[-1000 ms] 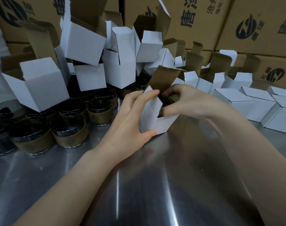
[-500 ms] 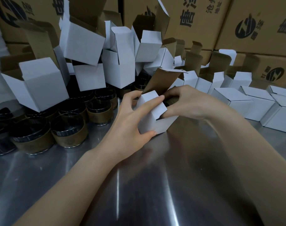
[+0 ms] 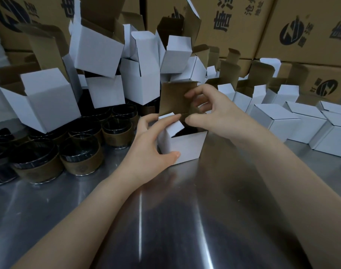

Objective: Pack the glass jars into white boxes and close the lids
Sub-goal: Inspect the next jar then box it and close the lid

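Note:
A small white box (image 3: pixel 187 147) stands on the steel table at centre, its brown-lined lid (image 3: pixel 174 100) raised upright. Something dark sits inside; I cannot tell that it is a jar. My left hand (image 3: pixel 152 150) grips the box's left side, thumb on the front face, fingers pressing the left side flap inward. My right hand (image 3: pixel 214 113) is above the opening, its fingers curled at the lid and the right flap. Several glass jars (image 3: pixel 79 156) with brown sleeves stand at the left.
A heap of open white boxes (image 3: pixel 43 98) rises behind the jars. Closed white boxes (image 3: pixel 278 121) line the right side. Large brown cartons (image 3: pixel 309 28) form a wall at the back. The steel table (image 3: pixel 165 220) stretches toward me.
The box has been turned upright and squarer to me. The lid has swung up to vertical. My right hand has risen from the opening to the lid, and my left still holds the side flap.

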### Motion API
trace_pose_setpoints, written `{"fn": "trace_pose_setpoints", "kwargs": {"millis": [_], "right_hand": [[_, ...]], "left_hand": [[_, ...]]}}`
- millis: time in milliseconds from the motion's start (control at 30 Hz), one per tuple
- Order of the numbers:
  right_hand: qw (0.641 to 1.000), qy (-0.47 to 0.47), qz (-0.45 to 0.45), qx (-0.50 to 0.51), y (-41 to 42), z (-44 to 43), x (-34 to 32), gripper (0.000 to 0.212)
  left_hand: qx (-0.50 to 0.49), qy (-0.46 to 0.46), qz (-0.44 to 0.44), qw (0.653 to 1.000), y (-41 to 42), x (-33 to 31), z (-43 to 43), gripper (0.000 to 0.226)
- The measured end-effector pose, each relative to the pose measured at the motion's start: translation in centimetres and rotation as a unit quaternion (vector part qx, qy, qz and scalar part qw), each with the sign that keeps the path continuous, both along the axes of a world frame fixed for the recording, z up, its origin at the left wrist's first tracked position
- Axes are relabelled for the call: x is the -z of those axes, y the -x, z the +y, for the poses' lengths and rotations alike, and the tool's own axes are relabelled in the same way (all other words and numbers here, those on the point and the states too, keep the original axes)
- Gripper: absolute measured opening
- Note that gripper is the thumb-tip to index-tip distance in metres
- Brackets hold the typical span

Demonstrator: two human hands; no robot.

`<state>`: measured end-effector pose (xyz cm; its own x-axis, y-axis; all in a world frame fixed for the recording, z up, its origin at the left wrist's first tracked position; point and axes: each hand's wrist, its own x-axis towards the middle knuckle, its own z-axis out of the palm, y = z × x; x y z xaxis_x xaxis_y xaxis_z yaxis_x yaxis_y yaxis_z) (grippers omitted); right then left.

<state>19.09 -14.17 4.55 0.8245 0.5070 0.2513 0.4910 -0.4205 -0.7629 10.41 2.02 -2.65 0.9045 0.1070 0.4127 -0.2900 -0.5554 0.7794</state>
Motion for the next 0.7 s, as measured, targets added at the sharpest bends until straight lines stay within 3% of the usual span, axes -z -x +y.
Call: {"fn": "trace_pose_setpoints", "kwargs": {"millis": [267, 433, 600, 700], "right_hand": [[1.000, -0.003, -0.019, -0.013, 0.0, -0.1, 0.2, 0.019], [0.999, 0.010, -0.007, -0.031, -0.2, -0.5, 0.0, 0.019], [0.997, -0.077, 0.021, -0.005, -0.7, -0.3, 0.2, 0.022], [0.991, -0.117, 0.064, -0.001, -0.8, -0.3, -0.1, 0.037]], "left_hand": [[0.008, 0.100, 0.031, 0.994, -0.1, -0.7, -0.4, 0.033], [0.016, 0.153, 0.036, 0.987, -0.2, -1.4, -0.5, 0.032], [0.015, 0.205, 0.041, 0.978, -0.2, -1.5, -0.6, 0.032], [0.027, 0.251, 0.022, 0.967, -0.1, -1.5, -0.6, 0.053]]}}
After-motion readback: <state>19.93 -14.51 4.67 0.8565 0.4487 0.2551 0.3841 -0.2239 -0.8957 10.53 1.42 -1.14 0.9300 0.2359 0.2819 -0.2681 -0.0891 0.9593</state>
